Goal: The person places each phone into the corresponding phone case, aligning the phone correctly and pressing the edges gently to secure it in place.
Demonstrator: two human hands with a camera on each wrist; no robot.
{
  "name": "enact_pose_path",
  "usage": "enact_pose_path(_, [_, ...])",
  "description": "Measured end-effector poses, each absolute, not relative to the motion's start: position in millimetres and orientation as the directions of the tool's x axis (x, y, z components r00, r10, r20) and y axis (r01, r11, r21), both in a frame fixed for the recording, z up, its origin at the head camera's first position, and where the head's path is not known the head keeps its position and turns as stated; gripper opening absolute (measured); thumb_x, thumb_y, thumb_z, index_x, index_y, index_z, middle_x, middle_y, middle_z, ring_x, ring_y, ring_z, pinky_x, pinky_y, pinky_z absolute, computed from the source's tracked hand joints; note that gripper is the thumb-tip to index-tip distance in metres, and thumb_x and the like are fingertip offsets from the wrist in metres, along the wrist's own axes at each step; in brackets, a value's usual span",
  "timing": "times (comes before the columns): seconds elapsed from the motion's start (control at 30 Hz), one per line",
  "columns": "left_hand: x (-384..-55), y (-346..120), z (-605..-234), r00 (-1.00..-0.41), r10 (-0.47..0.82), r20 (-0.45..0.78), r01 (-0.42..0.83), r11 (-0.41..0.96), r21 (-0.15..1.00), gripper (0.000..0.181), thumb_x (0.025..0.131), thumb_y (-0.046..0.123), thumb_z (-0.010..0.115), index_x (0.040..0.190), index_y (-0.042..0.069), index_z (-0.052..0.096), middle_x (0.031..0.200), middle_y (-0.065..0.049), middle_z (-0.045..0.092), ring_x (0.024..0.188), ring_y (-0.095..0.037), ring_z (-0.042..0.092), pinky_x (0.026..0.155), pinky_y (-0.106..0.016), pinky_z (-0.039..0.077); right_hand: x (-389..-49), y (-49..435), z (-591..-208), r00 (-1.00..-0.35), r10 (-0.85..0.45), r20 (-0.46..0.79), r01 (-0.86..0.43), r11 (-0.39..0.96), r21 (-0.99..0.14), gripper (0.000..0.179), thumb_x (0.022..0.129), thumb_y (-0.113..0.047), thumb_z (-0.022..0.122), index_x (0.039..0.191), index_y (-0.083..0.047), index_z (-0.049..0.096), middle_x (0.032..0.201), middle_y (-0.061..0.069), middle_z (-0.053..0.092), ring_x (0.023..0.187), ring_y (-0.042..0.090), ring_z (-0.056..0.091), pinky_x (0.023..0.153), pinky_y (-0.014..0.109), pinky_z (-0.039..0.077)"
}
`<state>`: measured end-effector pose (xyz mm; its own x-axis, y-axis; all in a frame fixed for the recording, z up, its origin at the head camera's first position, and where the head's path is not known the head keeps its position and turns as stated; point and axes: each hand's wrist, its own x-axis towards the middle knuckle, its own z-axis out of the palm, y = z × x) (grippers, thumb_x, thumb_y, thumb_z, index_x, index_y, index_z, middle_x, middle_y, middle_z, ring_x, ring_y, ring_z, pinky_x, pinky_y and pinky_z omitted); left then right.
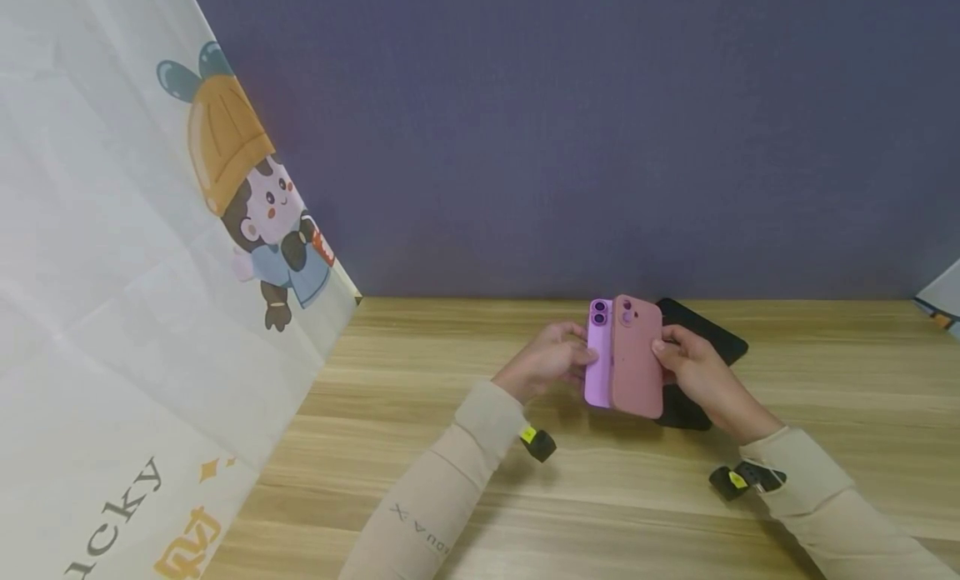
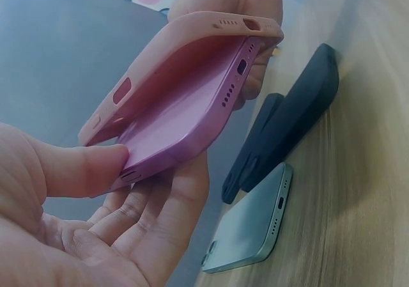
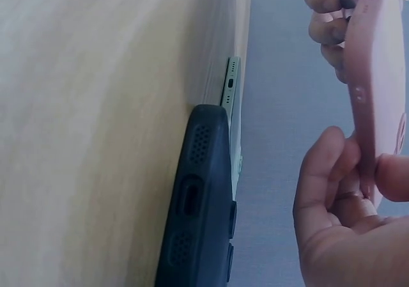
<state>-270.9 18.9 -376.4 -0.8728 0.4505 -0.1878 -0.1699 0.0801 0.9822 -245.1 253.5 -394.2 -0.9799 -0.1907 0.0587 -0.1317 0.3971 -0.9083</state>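
Observation:
My left hand [image 1: 549, 359] pinches a purple phone [image 1: 597, 380] by its left edge, thumb on one face and fingers beneath. A pink phone case [image 1: 636, 372], with cut-outs for camera and port, is held at its right edge between the thumb and fingers of my right hand [image 1: 693, 367]. Case and phone overlap above the table. From the left wrist view, the phone [image 2: 182, 108] lies partly inside the case [image 2: 185, 31], its port end at the rim on one side and a gap along the left side.
Beside and below the right hand lies a black phone-shaped item with a port opening [image 3: 198, 185] on the wooden table [image 1: 420, 380]. Close to it is a pale green phone [image 2: 252, 223]. A dark blue panel [image 1: 570, 147] rises behind the table, and a printed white sheet [image 1: 112, 230] hangs at left.

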Motion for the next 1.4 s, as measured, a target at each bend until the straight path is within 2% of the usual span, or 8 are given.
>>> enact_pose_path(0.33, [-270.4,18.4,-377.7,-0.866,0.466,-0.182,-0.171,0.068,0.983,0.025,0.096,-0.006,0.057,0.119,0.0,0.055,0.109,-0.02,0.072,0.09,-0.025,0.072,0.084,-0.042,0.063,-244.8,253.2,-394.4,-0.977,-0.204,0.069,-0.144,0.376,-0.915,0.039,0.112,-0.019,0.037,0.135,0.012,0.041,0.115,0.018,0.07,0.088,0.0,0.064,0.077,0.024,0.059])
enact_pose_path(0.57, [-269.2,17.9,-376.1,-0.864,0.465,-0.194,-0.182,0.071,0.981,0.025,0.096,-0.006,0.056,0.119,0.002,0.054,0.111,-0.019,0.071,0.091,-0.026,0.072,0.085,-0.043,0.063,-244.7,253.3,-395.6,-0.976,-0.207,0.069,-0.139,0.345,-0.928,0.037,0.112,-0.018,0.039,0.134,0.011,0.042,0.11,0.008,0.071,0.087,-0.001,0.065,0.077,0.024,0.06])
enact_pose_path(0.73, [-269.7,18.4,-377.0,-0.861,0.472,-0.191,-0.184,0.063,0.981,0.024,0.097,-0.007,0.055,0.118,0.002,0.053,0.111,-0.02,0.071,0.091,-0.026,0.072,0.086,-0.046,0.063,-244.2,252.4,-395.6,-0.975,-0.212,0.073,-0.142,0.329,-0.934,0.037,0.111,-0.017,0.04,0.134,0.012,0.042,0.108,0.007,0.072,0.086,0.0,0.066,0.077,0.025,0.06])
enact_pose_path(1.03, [-269.2,18.3,-377.9,-0.863,0.469,-0.189,-0.179,0.066,0.982,0.023,0.097,-0.005,0.056,0.118,0.003,0.053,0.109,-0.018,0.071,0.092,-0.025,0.072,0.085,-0.043,0.063,-243.2,253.1,-396.1,-0.972,-0.211,0.1,-0.166,0.324,-0.931,0.038,0.111,-0.018,0.042,0.135,0.011,0.041,0.1,-0.007,0.071,0.086,-0.001,0.066,0.076,0.024,0.06])
enact_pose_path(1.4, [-269.0,18.3,-377.3,-0.863,0.468,-0.189,-0.181,0.063,0.981,0.023,0.097,-0.005,0.056,0.118,0.004,0.054,0.11,-0.017,0.071,0.095,-0.026,0.072,0.086,-0.044,0.063,-243.2,253.6,-397.7,-0.971,-0.207,0.119,-0.178,0.297,-0.938,0.038,0.111,-0.018,0.043,0.135,0.011,0.04,0.095,-0.017,0.068,0.086,-0.002,0.065,0.076,0.023,0.06])
